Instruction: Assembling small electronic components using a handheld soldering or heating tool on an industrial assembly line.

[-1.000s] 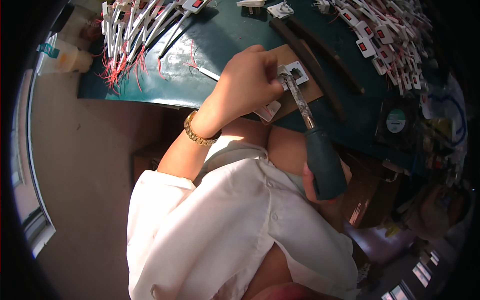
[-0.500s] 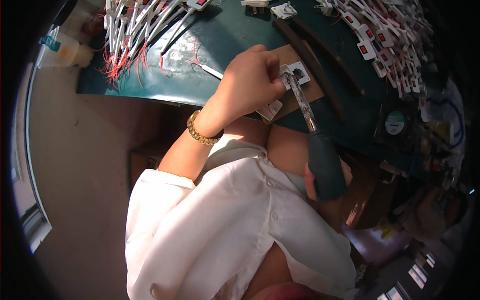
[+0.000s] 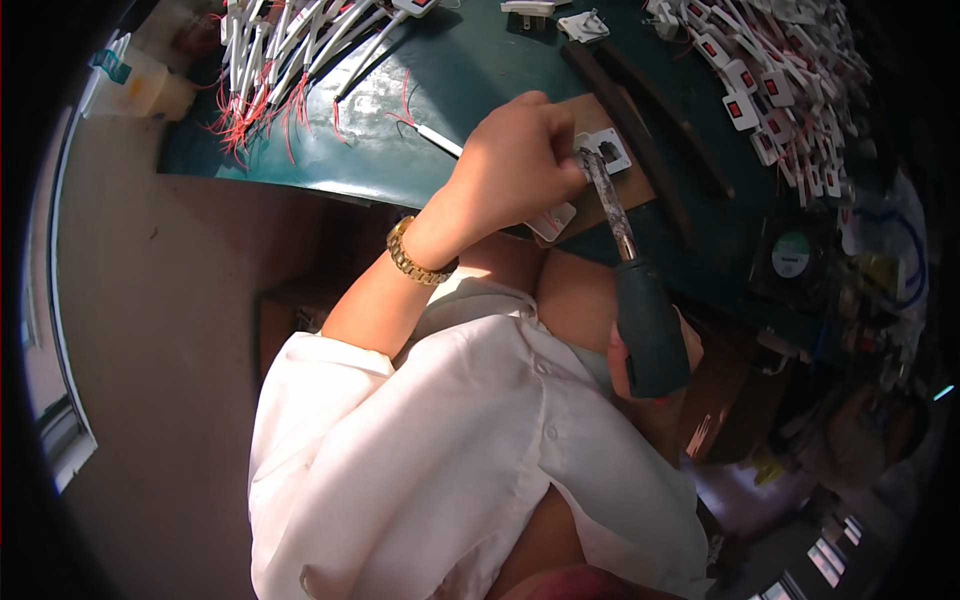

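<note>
- Left hand [image 3: 518, 155]: fingers bunched beside the white plastic housing [image 3: 620, 151] on the brown board [image 3: 636, 188]; their grip is hidden.
- Right hand [image 3: 619, 367]: fingers wrapped round the soldering iron [image 3: 650, 325]; steady its tip, clear of the left fingertips.

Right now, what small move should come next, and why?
I'd probably hold the left hand steady and ease the soldering iron slightly clear of it: the right hand grips the iron, and its metal end sits very close to the left hand, near the white frame; whether they touch is unclear.
</note>
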The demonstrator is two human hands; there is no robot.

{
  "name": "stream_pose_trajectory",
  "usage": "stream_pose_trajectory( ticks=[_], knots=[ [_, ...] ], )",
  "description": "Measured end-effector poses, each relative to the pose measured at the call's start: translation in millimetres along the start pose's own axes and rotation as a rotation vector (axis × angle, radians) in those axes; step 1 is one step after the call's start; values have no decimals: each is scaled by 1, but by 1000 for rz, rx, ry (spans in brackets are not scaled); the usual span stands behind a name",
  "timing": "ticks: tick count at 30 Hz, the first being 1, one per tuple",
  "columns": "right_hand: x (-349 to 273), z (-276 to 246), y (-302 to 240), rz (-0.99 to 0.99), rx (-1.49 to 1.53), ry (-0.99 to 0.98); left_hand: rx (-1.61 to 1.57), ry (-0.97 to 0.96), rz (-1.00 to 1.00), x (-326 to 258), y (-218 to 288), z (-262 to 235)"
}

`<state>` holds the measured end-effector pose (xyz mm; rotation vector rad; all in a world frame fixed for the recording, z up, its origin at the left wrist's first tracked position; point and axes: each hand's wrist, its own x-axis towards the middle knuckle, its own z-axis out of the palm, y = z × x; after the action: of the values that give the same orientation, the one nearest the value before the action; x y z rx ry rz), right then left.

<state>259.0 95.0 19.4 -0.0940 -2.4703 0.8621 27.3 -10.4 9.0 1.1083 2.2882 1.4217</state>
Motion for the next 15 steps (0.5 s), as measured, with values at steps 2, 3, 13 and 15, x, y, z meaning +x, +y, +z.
stream_pose_trajectory(
  ticks=[2, 3, 13, 15],
  knots=[
    [5, -2, -3, -65, -25, -21, 1, -39, -44, 0, 1, -2],
    [6, -6, 3, -70, -25, -23, 1, -33, -44, 0, 1, -3],
    [-8, 0, 44, -847, -226, 224, 5, -7, -10, -2, -2, 0],
    [-18, 4, 30, -589, -131, 236, -9, 14, 9, -1, -5, 3]
  ],
)
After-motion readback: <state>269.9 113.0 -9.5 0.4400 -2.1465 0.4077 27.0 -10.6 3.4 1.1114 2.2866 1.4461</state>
